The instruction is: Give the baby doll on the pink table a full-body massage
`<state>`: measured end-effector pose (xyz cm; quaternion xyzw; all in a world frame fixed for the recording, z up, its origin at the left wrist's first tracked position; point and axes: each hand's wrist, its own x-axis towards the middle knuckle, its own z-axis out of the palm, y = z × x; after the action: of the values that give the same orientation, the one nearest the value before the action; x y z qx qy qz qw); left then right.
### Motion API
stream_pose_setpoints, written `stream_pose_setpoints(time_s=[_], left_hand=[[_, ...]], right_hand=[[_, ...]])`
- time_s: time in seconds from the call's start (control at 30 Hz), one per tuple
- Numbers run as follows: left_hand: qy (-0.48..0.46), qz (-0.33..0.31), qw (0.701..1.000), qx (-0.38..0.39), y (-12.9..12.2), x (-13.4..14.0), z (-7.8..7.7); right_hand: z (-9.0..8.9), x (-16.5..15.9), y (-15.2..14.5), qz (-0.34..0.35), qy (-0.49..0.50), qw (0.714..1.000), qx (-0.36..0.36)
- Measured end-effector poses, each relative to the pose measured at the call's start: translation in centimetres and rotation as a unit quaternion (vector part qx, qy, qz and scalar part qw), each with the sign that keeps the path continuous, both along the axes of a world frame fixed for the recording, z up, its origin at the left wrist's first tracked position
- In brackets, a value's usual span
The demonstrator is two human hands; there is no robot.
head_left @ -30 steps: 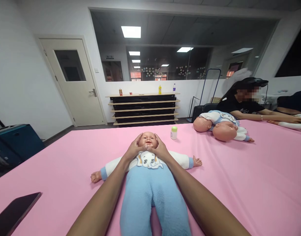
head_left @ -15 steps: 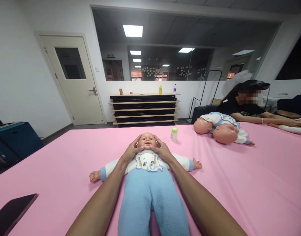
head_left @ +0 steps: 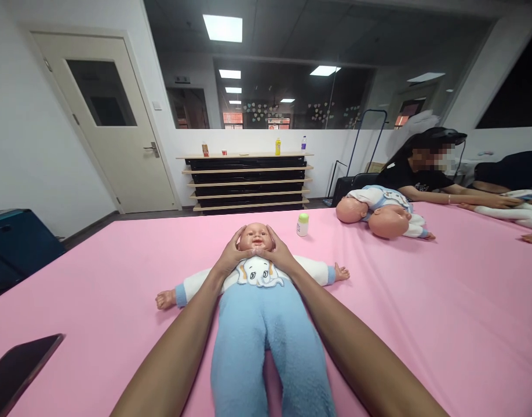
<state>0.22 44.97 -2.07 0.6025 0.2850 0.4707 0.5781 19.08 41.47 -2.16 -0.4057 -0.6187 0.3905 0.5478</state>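
A baby doll (head_left: 266, 315) lies face up on the pink-covered table, dressed in blue trousers and a white top with an elephant face on the chest. Its arms are spread to both sides. My left hand (head_left: 232, 251) cups the left side of the doll's head in view, fingers along the cheek and thumb at the chin. On the other side my right hand (head_left: 280, 250) does the same, and the two thumbs meet just under the mouth. Beyond the right hand stands a small white bottle with a green cap (head_left: 303, 225).
A dark phone (head_left: 22, 370) lies at the near left of the pink table cover (head_left: 422, 324). Two more dolls (head_left: 387, 220) lie at the back right, beside a co-worker (head_left: 416, 174) whose arms reach toward another doll. Behind stand a shelf stack (head_left: 248, 179) and a blue suitcase (head_left: 25, 252).
Both thumbs have slid inward from the cheeks to the middle of the chin. The hands stay on the head. The camera view has tilted down slightly, so the room sits higher in view.
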Motion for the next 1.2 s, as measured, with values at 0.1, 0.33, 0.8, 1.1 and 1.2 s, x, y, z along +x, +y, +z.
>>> stream_pose_setpoints(time_s=[0.1,0.33,0.8,1.1,1.2], left_hand=[[-0.006,-0.019,1.0,-0.014,0.12,-0.2,-0.07],[-0.063,-0.051,0.995,-0.057,0.57,-0.4,-0.3],[-0.008,-0.008,1.0,-0.005,0.19,-0.01,-0.18],[-0.012,-0.019,1.0,-0.003,0.15,-0.23,-0.06],[-0.015,-0.019,1.0,-0.003,0.22,-0.26,-0.1]], right_hand=[[0.32,0.04,-0.24,0.021,0.017,1.0,0.0],[0.25,0.61,0.08,0.037,0.052,0.998,-0.011],[-0.07,0.35,0.04,0.03,0.029,0.999,-0.017],[-0.1,0.65,0.49,0.051,0.067,0.995,-0.045],[-0.17,0.65,0.55,0.067,0.088,0.993,-0.051]])
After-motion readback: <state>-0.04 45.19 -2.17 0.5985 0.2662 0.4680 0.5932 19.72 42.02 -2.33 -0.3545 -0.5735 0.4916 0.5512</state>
